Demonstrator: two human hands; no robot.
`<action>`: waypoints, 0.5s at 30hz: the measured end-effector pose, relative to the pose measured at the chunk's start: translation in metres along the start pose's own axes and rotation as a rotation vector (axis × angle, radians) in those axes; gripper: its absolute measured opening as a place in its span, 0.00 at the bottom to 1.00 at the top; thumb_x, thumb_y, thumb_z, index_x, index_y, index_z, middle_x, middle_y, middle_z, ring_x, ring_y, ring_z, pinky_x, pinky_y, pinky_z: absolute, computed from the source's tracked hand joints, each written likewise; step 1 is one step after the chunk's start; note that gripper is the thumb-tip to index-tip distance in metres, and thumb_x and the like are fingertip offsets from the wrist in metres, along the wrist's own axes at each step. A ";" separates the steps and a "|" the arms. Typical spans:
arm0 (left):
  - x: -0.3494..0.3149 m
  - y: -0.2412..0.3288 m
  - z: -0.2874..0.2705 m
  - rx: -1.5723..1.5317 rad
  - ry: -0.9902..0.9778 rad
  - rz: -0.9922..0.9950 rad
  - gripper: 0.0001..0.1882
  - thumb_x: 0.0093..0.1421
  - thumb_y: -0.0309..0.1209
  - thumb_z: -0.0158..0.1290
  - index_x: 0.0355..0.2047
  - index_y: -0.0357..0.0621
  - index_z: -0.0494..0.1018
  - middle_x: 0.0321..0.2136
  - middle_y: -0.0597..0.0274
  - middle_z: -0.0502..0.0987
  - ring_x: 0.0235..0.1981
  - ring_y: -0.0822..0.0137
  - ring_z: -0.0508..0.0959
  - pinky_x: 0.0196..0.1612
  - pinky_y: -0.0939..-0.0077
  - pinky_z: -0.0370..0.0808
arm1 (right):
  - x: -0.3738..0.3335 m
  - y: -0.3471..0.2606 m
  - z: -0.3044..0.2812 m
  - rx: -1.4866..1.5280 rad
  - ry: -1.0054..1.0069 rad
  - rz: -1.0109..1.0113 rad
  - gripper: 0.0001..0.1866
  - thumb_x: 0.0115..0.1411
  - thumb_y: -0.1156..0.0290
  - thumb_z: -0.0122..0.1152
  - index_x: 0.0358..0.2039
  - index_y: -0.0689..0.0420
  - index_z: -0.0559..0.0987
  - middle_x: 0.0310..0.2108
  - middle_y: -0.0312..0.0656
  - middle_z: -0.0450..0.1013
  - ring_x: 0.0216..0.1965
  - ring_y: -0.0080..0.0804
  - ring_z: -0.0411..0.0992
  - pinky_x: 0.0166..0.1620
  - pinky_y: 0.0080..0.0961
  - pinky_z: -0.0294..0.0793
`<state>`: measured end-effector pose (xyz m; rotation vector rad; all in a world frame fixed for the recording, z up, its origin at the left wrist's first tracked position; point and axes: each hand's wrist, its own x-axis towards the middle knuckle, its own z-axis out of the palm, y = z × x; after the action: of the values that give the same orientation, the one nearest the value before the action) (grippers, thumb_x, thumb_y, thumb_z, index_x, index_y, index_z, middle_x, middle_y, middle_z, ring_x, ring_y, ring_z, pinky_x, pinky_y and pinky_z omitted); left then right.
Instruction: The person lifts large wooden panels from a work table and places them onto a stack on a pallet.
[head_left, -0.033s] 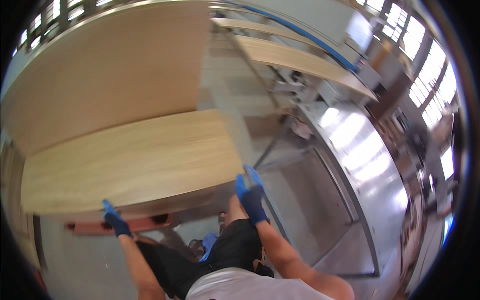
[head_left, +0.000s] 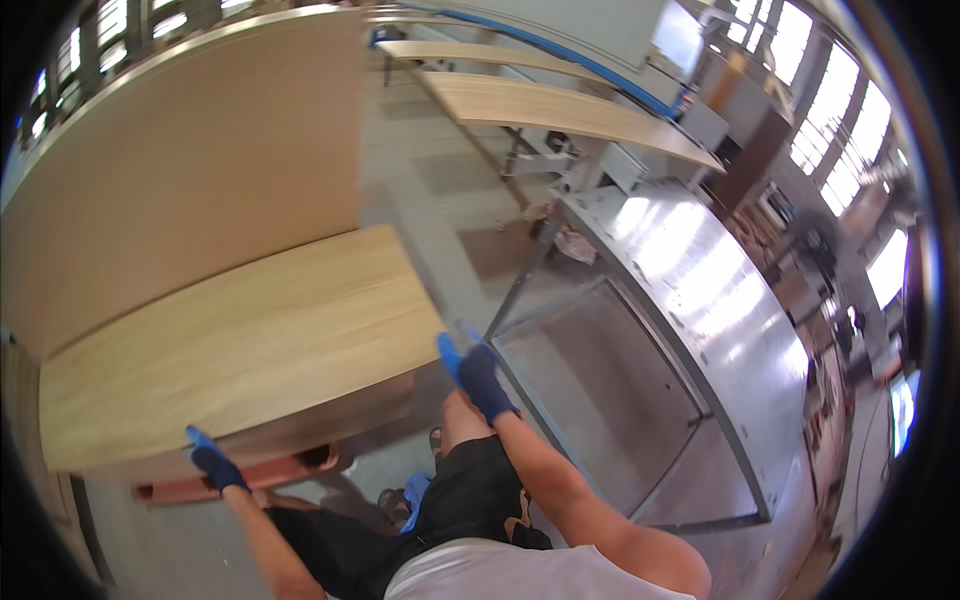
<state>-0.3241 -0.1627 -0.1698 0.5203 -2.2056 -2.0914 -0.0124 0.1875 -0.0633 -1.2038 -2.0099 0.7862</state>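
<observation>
A stack of large light wood panels [head_left: 240,340] lies flat in front of me, low on a reddish pallet [head_left: 262,474]. My left hand [head_left: 213,462], in a blue glove, grips the near edge of the stack toward its left end. Over at the stack's near right corner is my right hand [head_left: 478,376], also blue-gloved. Its fingers are spread and pointing up, just beside the corner, and it holds nothing. My legs in dark shorts show below.
A big brown board [head_left: 200,160] leans upright behind the stack. To the right stands a shiny metal table [head_left: 690,280] with an open frame below. Long pale boards [head_left: 560,108] rest on a machine at the back, beside a blue pipe [head_left: 560,50]. Concrete floor lies between.
</observation>
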 end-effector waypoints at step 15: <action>0.129 -0.022 -0.036 0.563 0.206 0.515 0.29 0.63 0.45 0.38 0.19 0.29 0.69 0.12 0.66 0.66 0.16 0.70 0.63 0.20 0.72 0.62 | 0.026 -0.004 0.069 0.178 -0.316 -0.053 0.19 0.55 0.58 0.49 0.35 0.62 0.75 0.29 0.58 0.72 0.35 0.56 0.69 0.38 0.42 0.68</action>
<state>-0.4312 -0.2339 -0.2122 0.1450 -2.4454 -1.1200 -0.0781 0.1981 -0.0957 -0.9680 -2.1563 1.1618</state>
